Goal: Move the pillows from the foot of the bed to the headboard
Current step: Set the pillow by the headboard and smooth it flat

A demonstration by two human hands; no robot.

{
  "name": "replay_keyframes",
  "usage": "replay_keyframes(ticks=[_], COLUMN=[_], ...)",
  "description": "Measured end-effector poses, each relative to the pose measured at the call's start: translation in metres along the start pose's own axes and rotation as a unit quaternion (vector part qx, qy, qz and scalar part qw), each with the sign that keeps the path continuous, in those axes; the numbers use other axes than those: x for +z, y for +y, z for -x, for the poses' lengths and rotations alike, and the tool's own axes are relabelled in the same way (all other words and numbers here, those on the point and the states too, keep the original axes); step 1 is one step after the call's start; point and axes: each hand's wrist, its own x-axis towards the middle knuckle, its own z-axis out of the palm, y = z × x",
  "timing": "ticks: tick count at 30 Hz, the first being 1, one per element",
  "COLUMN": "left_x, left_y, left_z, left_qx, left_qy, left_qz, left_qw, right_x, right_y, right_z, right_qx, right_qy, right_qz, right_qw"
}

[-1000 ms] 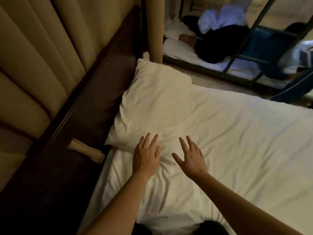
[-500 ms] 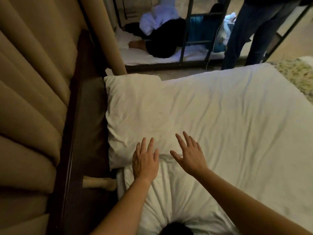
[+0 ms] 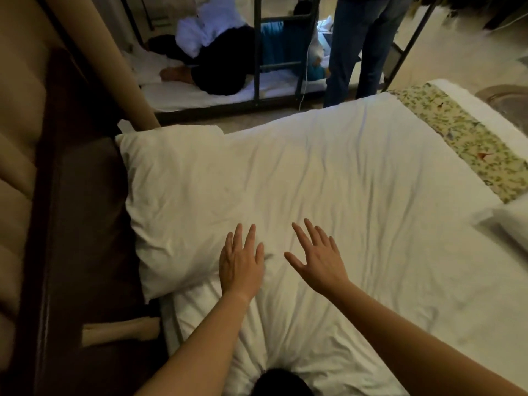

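White pillow (image 3: 183,201) lies at the left end of the bed (image 3: 357,195), its edge against the dark headboard (image 3: 85,224). Left hand (image 3: 241,262) hovers flat at the pillow's near corner, fingers apart, gripping nothing; whether it touches is unclear. Right hand (image 3: 320,260) is spread open just beside it over the duvet. A floral runner (image 3: 463,144) crosses the far end.

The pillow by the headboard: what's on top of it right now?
Only the left hand, open and flat on the near right corner of the pillow. The right hand is spread over the duvet beside it. Whatever lies beneath the pillow is covered.
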Motion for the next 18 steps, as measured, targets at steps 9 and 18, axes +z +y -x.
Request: replay_keyframes(ticks=[9, 18], left_x=[0.009, 0.056], left_y=[0.051, 0.176], left_z=[0.020, 0.045], left_qx=[-0.015, -0.055], left_qy=[-0.008, -0.016], left_qz=[-0.044, -0.067], left_qw=[0.999, 0.996], right_x=[-0.002, -0.033], right_y=[0.050, 0.177], right_z=[0.008, 0.022], right_qx=[-0.010, -0.049], right_qy=[-0.002, 0.003], right_qz=[-0.024, -0.056], right_qw=[1.000, 0.997])
